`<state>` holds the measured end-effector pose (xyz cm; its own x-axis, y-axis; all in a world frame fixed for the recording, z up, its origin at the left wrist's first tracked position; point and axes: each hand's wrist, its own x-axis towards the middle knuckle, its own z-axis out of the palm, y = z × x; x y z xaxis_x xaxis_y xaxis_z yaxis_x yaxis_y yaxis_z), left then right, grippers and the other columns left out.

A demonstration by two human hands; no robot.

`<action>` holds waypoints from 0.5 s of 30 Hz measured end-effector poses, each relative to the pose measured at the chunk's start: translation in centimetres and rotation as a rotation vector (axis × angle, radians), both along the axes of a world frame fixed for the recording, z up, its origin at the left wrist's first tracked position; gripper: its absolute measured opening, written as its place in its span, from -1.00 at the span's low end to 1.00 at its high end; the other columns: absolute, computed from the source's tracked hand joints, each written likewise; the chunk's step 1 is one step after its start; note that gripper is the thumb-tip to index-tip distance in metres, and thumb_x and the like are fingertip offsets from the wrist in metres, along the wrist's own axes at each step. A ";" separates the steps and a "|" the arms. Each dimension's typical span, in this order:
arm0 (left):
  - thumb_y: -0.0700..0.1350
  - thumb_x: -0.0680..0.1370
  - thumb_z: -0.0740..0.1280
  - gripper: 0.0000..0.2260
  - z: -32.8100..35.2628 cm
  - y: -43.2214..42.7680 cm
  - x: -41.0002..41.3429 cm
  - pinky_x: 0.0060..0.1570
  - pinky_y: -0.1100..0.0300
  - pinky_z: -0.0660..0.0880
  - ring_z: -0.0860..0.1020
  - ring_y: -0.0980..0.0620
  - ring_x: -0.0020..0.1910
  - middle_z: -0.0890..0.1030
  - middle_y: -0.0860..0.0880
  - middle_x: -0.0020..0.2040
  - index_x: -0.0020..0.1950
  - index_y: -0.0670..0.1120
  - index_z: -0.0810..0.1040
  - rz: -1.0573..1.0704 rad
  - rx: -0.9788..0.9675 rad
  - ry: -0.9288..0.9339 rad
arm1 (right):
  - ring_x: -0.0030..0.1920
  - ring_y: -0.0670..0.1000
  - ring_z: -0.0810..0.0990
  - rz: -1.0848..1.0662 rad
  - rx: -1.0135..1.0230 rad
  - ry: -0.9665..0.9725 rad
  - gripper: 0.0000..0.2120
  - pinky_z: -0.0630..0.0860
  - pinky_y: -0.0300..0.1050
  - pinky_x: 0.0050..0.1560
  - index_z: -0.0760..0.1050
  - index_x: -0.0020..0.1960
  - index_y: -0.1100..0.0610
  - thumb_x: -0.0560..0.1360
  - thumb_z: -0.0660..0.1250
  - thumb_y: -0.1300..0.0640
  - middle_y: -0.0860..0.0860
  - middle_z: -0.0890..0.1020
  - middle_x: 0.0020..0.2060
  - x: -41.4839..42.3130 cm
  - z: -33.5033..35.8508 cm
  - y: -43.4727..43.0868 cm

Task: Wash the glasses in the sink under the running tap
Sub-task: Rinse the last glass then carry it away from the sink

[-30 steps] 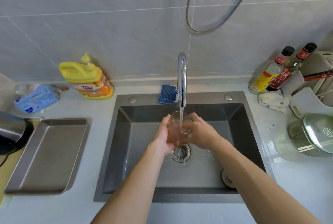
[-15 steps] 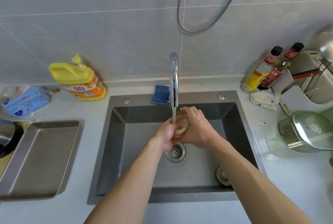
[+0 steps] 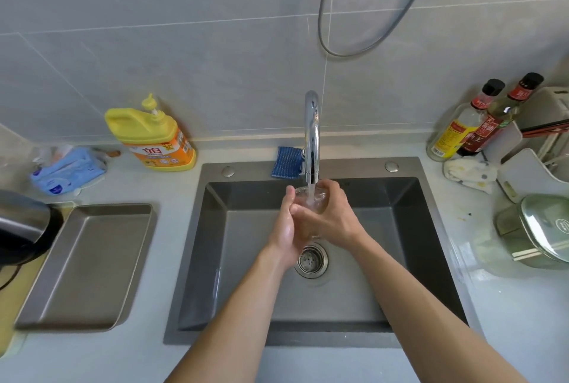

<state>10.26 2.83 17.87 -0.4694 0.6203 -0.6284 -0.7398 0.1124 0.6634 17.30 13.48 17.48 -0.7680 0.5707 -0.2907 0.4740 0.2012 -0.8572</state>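
Head view: my left hand and right hand both wrap around one clear glass, gripping it directly under the tap, water streaming into it, above the sink drain.

Around the dark grey sink, a chrome tap is gleaming behind it beside a blue checked sponge cloth; a yellow bottle with an orange label is standing to its left, and a grey metal tray is lying further left.
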 end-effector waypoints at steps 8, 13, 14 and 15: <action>0.40 0.50 0.30 -0.42 -1.0 -1.8 -0.6 -0.10 -0.09 0.69 0.74 -0.28 -0.01 0.75 -0.20 0.05 0.21 -0.05 0.66 0.067 -0.159 0.219 | -0.39 0.10 0.70 -0.067 -0.035 -0.037 -0.28 0.68 0.14 -0.21 0.53 -0.20 0.26 0.52 0.23 -0.45 0.13 0.67 -0.37 0.1 0.8 -0.8; 0.31 0.57 0.34 -0.55 -0.9 -1.8 -0.8 -0.16 0.07 0.65 0.74 -0.08 -0.09 0.77 -0.11 0.03 0.15 -0.03 0.73 0.102 -0.119 0.094 | -0.34 -0.13 0.58 -0.108 -0.077 0.029 -0.58 0.60 0.01 -0.22 0.53 -0.10 0.05 0.56 0.31 -0.32 -0.10 0.63 -0.32 1.0 -0.6 -1.6; 0.35 0.56 0.31 -0.50 -0.6 -1.9 -0.7 -0.26 0.14 0.62 0.73 -0.05 -0.16 0.77 -0.10 -0.04 0.04 -0.04 0.78 0.108 -0.133 0.044 | -0.22 -0.19 0.62 -0.072 -0.073 0.044 -0.56 0.61 -0.05 -0.11 0.55 0.05 0.01 0.52 0.32 -0.38 -0.10 0.66 -0.17 1.2 -0.9 -1.5; 0.39 0.56 0.27 -0.45 -0.8 -1.9 -0.7 -0.38 0.20 0.56 0.72 -0.03 -0.24 0.76 -0.10 -0.10 -0.05 -0.04 0.80 0.102 -0.148 0.005 | -0.06 -0.18 0.67 -0.047 -0.118 0.066 -0.44 0.64 -0.07 0.00 0.50 0.25 -0.04 0.47 0.34 -0.43 -0.05 0.67 0.01 1.3 -1.1 -1.5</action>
